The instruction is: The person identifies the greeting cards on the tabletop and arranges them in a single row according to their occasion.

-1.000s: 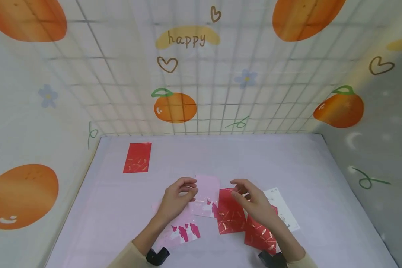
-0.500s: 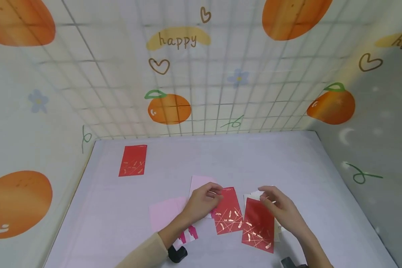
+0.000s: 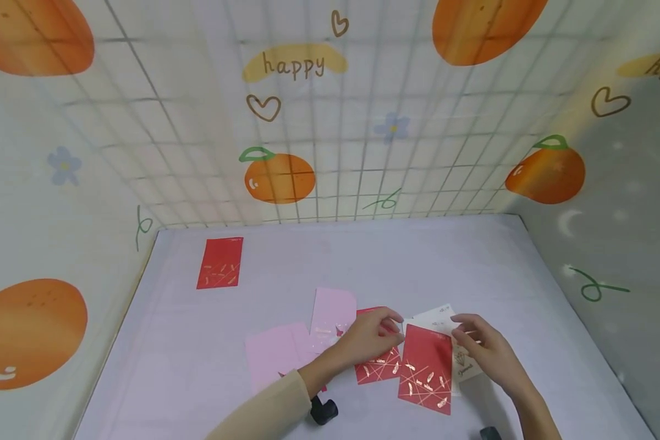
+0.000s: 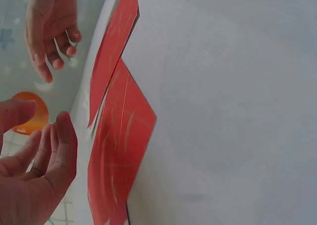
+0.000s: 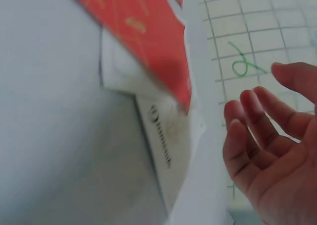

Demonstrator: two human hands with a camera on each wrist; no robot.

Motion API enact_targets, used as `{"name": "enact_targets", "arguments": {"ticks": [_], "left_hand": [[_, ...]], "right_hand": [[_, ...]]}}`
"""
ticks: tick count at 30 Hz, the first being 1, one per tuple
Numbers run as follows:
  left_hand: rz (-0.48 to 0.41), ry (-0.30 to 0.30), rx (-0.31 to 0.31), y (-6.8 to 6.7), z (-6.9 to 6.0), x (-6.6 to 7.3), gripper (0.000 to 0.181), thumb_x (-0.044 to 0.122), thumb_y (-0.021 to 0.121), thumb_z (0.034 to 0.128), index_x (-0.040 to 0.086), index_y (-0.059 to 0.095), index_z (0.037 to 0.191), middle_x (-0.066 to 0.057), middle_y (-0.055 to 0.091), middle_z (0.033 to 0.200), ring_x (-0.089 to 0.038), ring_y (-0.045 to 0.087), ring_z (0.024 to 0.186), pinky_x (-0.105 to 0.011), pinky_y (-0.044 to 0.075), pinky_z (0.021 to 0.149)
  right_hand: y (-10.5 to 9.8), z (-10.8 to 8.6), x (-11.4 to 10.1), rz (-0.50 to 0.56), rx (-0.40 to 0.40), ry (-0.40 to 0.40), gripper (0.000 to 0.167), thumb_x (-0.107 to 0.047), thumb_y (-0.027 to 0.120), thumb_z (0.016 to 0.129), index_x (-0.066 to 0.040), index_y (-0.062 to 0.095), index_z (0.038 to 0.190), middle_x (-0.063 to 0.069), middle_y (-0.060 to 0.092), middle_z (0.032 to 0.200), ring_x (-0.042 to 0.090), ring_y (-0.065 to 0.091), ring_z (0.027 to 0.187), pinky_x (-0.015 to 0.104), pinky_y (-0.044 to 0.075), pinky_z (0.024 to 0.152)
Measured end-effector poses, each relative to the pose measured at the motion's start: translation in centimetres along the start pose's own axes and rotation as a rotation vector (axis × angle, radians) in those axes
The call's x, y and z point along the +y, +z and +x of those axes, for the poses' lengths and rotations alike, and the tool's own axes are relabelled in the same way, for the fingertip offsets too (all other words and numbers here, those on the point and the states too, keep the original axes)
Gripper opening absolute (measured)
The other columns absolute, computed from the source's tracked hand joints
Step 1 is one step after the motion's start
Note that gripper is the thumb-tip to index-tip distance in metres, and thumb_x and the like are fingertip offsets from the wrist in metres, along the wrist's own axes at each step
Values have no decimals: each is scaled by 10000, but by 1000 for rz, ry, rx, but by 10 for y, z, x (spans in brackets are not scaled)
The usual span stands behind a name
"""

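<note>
My left hand (image 3: pixel 371 335) hovers above a red card with gold print (image 3: pixel 382 370), covering part of it. In the left wrist view, the fingers (image 4: pixel 64 150) are loosely bent with nothing between them. My right hand (image 3: pixel 486 351) is above the right side of some white cards (image 3: pixel 431 316), and a second red card (image 3: pixel 426 373) lies partly over these. Seen from the right wrist, this hand (image 5: pixel 277 150) is relaxed and holds nothing. One white card (image 5: pixel 166 150) there carries dark lettering.
Pink cards (image 3: pixel 275 351) lie at the left of the group, one partly hidden by my sleeve. Another pink card (image 3: pixel 330 311) is behind them. A lone red card (image 3: pixel 220 263) lies at the table's back left. Printed cloth walls enclose the table (image 3: pixel 363 256).
My left hand has moved right, from the pink cards to over the red card. The right hand has shifted right, off the second red card. The head view has turned slightly.
</note>
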State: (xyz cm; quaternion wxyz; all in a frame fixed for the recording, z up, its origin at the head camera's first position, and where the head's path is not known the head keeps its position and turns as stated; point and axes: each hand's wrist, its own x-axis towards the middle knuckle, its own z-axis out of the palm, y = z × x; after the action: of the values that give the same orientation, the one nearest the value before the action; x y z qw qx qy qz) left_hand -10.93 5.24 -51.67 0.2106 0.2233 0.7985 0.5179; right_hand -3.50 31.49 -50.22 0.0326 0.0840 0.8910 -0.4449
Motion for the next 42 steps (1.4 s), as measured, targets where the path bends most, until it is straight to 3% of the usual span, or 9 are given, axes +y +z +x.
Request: {"name": "enact_targets", "arguments": {"ticks": [7, 14, 26, 42], "left_hand": [[91, -83, -32, 17, 15, 3, 350, 249, 771, 875, 181, 649, 1196, 128, 648, 909, -17, 602, 726, -210, 525, 583], [144, -127, -43, 23, 22, 4, 403, 219, 795, 852, 176, 633, 1218, 104, 634, 858, -26, 594, 688, -201, 513, 542], [252, -178, -48, 28, 19, 0, 532, 267, 842, 812, 277, 591, 1281, 128, 556, 806, -27, 560, 642, -187, 495, 540], [317, -183, -51, 28, 16, 4, 580, 282, 856, 796, 309, 563, 1296, 142, 550, 823, -4, 547, 641, -169, 482, 525]], "right_hand": [[-1, 4, 13, -23, -69, 86, 495, -338, 739, 915, -103, 560, 1313, 112, 623, 1104, 260, 629, 931, 341, 578, 706], [4, 6, 20, -26, -125, 154, 612, -394, 812, 831, -100, 555, 1302, 103, 615, 1082, 236, 632, 889, 355, 585, 694], [8, 9, 22, -62, -170, 146, 604, -310, 841, 808, -91, 559, 1294, 88, 615, 1004, 230, 597, 799, 335, 565, 664], [14, 17, 22, -139, -173, 135, 571, -272, 855, 791, -68, 574, 1244, 64, 594, 964, 208, 559, 746, 320, 539, 602]]}}
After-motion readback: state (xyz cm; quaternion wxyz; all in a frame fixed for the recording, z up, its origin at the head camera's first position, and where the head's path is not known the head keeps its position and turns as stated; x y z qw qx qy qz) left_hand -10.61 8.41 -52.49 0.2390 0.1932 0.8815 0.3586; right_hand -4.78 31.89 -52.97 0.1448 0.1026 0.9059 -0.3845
